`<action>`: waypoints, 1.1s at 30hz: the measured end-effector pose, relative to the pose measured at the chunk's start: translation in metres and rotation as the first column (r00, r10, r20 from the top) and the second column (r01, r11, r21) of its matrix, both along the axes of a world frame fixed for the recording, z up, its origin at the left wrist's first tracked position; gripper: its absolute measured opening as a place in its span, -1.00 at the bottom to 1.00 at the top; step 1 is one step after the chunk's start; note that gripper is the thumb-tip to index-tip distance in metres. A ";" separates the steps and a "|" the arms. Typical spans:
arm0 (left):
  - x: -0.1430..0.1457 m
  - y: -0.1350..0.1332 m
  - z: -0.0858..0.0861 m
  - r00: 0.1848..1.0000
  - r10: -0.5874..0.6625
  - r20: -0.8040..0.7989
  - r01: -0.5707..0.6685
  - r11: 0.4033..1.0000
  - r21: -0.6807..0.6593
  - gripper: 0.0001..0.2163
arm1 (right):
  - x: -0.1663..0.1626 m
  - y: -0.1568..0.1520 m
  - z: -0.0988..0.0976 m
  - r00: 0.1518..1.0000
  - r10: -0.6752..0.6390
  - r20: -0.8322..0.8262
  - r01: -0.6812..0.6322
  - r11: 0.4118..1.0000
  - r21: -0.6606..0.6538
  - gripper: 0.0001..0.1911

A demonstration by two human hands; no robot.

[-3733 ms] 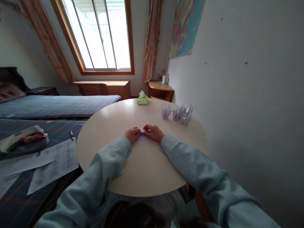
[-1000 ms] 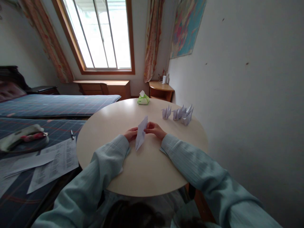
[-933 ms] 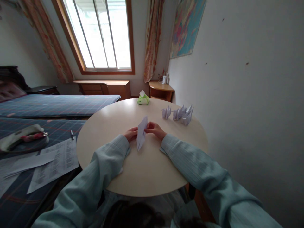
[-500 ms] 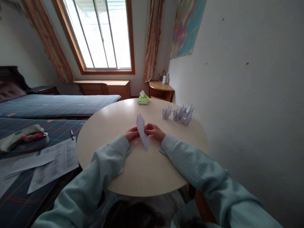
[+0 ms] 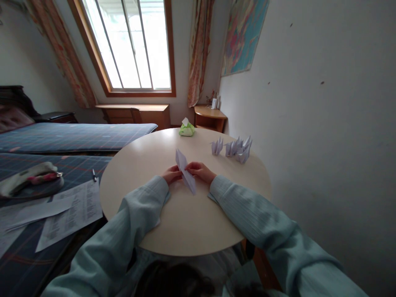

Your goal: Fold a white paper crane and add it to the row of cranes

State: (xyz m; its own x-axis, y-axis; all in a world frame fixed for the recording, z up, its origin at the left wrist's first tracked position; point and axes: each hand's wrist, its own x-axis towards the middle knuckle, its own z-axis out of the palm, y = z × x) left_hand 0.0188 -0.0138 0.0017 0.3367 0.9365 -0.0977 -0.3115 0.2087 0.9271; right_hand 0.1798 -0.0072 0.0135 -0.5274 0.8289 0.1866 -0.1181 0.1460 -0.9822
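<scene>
Between my two hands is a folded sheet of white paper [image 5: 186,176], long and narrow with pointed ends, held tilted above the round table [image 5: 192,231]. My left hand [image 5: 172,175] grips its left side, with the fingertips partly behind the paper. Fingers of my right hand [image 5: 200,170] pinch it from the right near the middle. Beyond and to the right, several folded paper cranes stand in a group, one crane [image 5: 217,147] a little apart from the clustered cranes [image 5: 239,149].
A green tissue pack [image 5: 187,128] sits at the table's far edge. To the left, a bed [image 5: 77,136] carries printed sheets [image 5: 72,214], a pen [image 5: 94,176] and a pale pouch [image 5: 34,180]. A white wall [image 5: 315,144] rises close on the right.
The folded paper has turned, its top leaning further left and its lower end shifting slightly right. My right fingers have moved a little left across it.
</scene>
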 end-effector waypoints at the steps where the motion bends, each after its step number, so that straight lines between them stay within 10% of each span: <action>1: 0.000 0.000 0.000 1.000 -0.001 -0.003 0.001 1.000 0.003 -0.73 | 0.000 0.000 0.000 1.000 0.008 0.002 -0.008 1.000 -0.004 -0.79; 16: 0.009 -0.008 0.004 0.982 0.066 -0.177 -0.045 0.991 0.123 -0.61 | -0.004 -0.003 0.001 0.991 -0.008 0.130 0.002 0.999 0.050 -0.64; 33: 0.007 -0.005 0.002 0.971 0.082 -0.224 -0.053 0.990 0.132 -0.64 | -0.008 -0.005 0.001 0.996 -0.021 -0.089 0.004 0.981 -0.193 -0.69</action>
